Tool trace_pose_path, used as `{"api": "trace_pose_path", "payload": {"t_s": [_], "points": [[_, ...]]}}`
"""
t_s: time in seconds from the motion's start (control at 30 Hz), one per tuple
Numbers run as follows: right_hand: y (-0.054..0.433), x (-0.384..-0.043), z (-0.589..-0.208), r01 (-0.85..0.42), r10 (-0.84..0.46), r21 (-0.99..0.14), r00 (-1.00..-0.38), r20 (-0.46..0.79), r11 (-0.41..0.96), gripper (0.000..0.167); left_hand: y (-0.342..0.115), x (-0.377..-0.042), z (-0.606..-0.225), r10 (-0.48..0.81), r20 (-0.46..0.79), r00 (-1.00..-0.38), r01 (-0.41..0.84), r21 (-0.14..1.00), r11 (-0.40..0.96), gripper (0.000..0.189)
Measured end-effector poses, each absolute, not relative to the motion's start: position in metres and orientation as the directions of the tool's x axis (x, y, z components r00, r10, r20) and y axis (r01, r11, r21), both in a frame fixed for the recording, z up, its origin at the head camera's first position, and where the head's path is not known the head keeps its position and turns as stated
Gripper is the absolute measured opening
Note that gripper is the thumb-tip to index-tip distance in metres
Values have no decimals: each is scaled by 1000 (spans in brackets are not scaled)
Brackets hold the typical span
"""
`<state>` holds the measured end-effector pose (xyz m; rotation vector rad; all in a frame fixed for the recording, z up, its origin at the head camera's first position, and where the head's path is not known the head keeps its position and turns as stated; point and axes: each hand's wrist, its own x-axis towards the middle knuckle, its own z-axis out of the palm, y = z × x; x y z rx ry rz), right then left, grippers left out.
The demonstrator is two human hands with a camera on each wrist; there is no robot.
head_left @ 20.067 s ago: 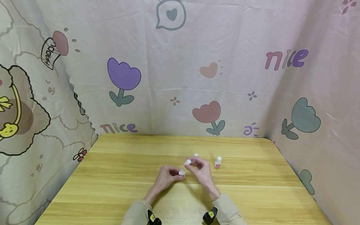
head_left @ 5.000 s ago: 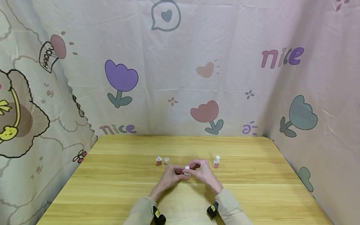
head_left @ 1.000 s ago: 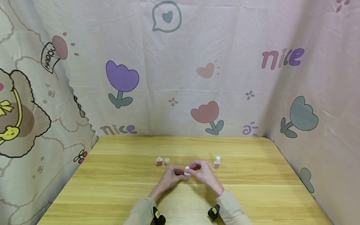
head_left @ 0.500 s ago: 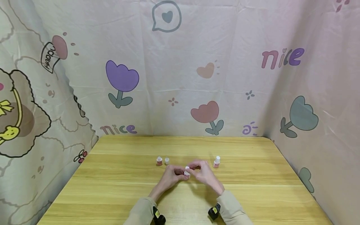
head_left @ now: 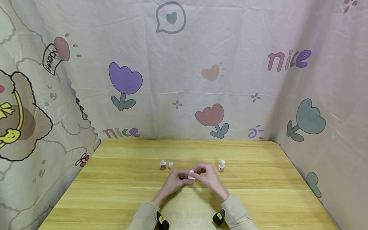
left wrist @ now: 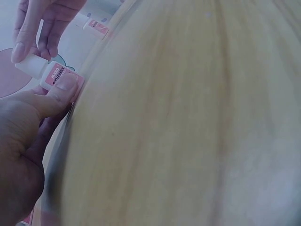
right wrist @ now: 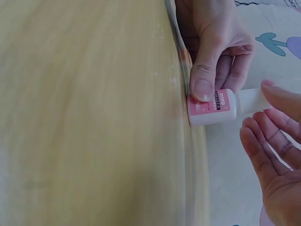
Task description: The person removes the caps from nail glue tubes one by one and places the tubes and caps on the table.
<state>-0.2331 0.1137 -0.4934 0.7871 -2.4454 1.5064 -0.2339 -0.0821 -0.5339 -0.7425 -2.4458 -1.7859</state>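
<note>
A small white glue bottle (right wrist: 228,106) with a pink label stands upright on the wooden table between my hands. My left hand (head_left: 173,181) grips its body, thumb pressed over the label, as the left wrist view also shows. With thumb and fingers, my right hand (head_left: 209,177) pinches the white cap (left wrist: 31,65), which sits on the bottle's neck. Beyond my left hand stands a second bottle (head_left: 163,165) with a short, narrow white top. Right beside it is a small white piece (head_left: 171,165) that looks like a cap. A third, capped bottle (head_left: 221,166) stands behind my right hand.
The wooden table (head_left: 120,191) reaches back to a patterned cloth (head_left: 172,70) hanging behind it and along both sides. Black wrist cameras (head_left: 219,217) sit at both sleeves.
Twenty seconds ago my right hand held a cap above the bottle in my left hand. Since then a bottle and white piece have appeared at left. Over the last second my right fingers shift slightly.
</note>
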Motion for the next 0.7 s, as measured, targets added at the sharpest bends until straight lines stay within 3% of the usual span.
{"api": "trace_pose_path", "payload": {"t_s": [0.17,0.7], "points": [[113,-234,-494,-559,-370,-753,-820,437,349,8,-80,-234,-535,352,279,-893,379,889,256,18],[115,-230,-488,-533,-419,-778,-822,385,332,11,-82,-234,-534,375,292,-880,394,889,232,19]]}}
